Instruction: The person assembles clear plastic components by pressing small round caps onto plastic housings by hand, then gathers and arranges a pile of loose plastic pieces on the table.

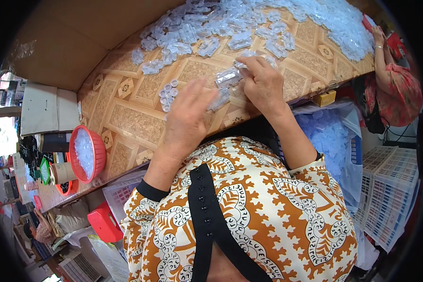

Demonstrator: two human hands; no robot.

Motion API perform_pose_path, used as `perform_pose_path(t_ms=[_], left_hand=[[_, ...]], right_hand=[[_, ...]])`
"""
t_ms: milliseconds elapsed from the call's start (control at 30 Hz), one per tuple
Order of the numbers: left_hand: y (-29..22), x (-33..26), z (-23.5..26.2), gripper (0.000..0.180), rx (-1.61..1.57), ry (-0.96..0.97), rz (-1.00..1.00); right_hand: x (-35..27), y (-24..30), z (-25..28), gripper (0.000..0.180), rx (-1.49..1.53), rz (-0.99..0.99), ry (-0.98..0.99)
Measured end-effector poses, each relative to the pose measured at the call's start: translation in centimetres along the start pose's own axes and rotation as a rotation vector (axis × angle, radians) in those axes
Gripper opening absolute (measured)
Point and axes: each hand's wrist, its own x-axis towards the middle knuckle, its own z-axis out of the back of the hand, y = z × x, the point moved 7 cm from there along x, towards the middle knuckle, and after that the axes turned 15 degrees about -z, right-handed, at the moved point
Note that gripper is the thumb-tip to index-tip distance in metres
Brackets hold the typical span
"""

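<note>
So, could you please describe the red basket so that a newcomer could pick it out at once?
Start at the patterned table and follow its near edge to the person's far left. There stands the red basket, round with perforated walls and filled with clear plastic pieces. Unlike the loose clear pieces heaped across the table, it is the only red container holding them.

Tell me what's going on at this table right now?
A person in an orange patterned top works at a patterned wooden table. The right hand pinches a clear plastic strip of small moulded parts; the left hand rests flat beside loose clear plastic caps. A heap of clear plastic pieces lies beyond, and a red basket holds more.
</note>
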Motion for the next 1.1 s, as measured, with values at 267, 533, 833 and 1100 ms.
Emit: perform_pose_path(t_ms=[267, 533, 833, 1100], left_hand=[[-0.5, -0.5, 0.0, 0.039, 0.043, 0.064, 0.138], [0.9, -1.2, -0.8, 0.032, 0.078, 0.071, 0.122], [0.6, 0.3, -0.7, 0.04, 0.073, 0.056, 0.242], [1.0, 1.5, -2.6, 0.048, 0.068, 0.185, 0.25]], right_hand=[[-2.2, 2.0, -1.0, 0.03, -0.146, 0.209, 0.027], [-2.7, 1.5, -0.6, 0.031, -0.11, 0.105, 0.143], [-2.4, 1.8, 0.3, 0.037, -0.01, 0.188, 0.209], [-2.6, 1.8, -0.3, 0.03, -0.08, 0.163, 0.128]])
